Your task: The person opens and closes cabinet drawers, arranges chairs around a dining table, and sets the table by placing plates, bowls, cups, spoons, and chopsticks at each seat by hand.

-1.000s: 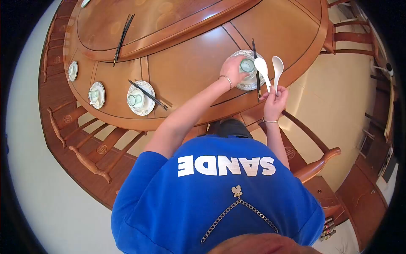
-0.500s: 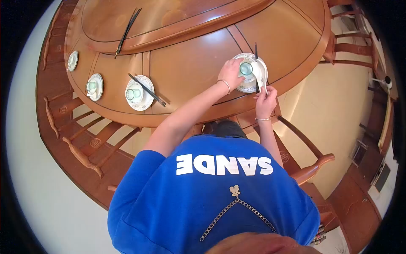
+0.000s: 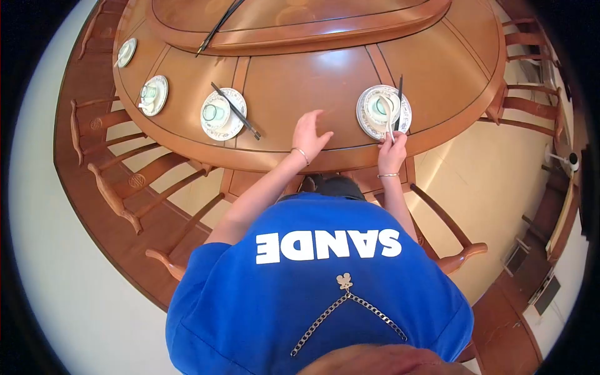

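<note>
My right hand (image 3: 392,152) pinches the handle of a white soup spoon (image 3: 389,115) at the near edge of a patterned plate (image 3: 361,114). The spoon's head lies over a small white bowl (image 3: 373,116) on that plate. Inside the bowl is a greenish glass (image 3: 380,106), partly covered by the spoon. Dark chopsticks (image 3: 400,94) rest across the plate's right side. My left hand (image 3: 310,134) is left of the plate, above the table edge, thumb and fingers apart, holding nothing.
On the round wooden table (image 3: 306,100) sit further settings: a plate with chopsticks (image 3: 235,111), a plate with a glass (image 3: 150,94) and a far plate (image 3: 127,52). More chopsticks (image 3: 219,28) lie on the raised centre. Wooden chairs (image 3: 119,194) surround the table.
My left hand has let go of the glass and moved left, away from the plate. My right hand still grips the spoon, whose head now lies over the bowl. The view has shifted.
</note>
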Available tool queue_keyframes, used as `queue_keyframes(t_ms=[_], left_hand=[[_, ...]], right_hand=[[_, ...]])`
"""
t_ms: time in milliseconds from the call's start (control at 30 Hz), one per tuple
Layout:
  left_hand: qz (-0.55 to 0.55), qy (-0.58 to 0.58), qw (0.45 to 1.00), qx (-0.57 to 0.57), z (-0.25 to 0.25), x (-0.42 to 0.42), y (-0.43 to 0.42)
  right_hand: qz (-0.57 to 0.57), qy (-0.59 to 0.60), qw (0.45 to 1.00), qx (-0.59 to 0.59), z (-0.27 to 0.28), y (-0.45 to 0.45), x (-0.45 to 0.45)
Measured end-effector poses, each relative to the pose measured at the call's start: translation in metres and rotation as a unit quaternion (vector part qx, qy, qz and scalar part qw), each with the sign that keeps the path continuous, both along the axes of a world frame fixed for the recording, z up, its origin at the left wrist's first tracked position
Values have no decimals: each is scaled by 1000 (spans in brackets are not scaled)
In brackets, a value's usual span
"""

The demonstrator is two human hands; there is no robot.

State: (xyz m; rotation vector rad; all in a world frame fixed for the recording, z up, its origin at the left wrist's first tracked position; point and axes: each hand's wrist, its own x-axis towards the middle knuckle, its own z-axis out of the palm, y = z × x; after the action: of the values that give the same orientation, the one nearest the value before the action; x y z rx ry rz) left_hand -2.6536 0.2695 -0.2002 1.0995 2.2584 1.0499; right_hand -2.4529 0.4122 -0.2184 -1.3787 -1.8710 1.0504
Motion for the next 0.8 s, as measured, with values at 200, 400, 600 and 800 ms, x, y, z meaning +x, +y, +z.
queue_keyframes(t_ms=[200,400,600,800], left_hand=[[98,-17,995,6,-15,-7,-55],[155,-65,986,11,-15,-13,-89],[193,-78,978,33,-21,-20,-105],[221,-48,973,48,-30,-35,-121]], right_hand=[[13,-27,999,-10,-9,-3,-2],[-6,-11,1000,-27,-5,-11,-8],[-38,-19,998,-41,7,-14,-11],[-93,-201,971,94,5,-21,-19]])
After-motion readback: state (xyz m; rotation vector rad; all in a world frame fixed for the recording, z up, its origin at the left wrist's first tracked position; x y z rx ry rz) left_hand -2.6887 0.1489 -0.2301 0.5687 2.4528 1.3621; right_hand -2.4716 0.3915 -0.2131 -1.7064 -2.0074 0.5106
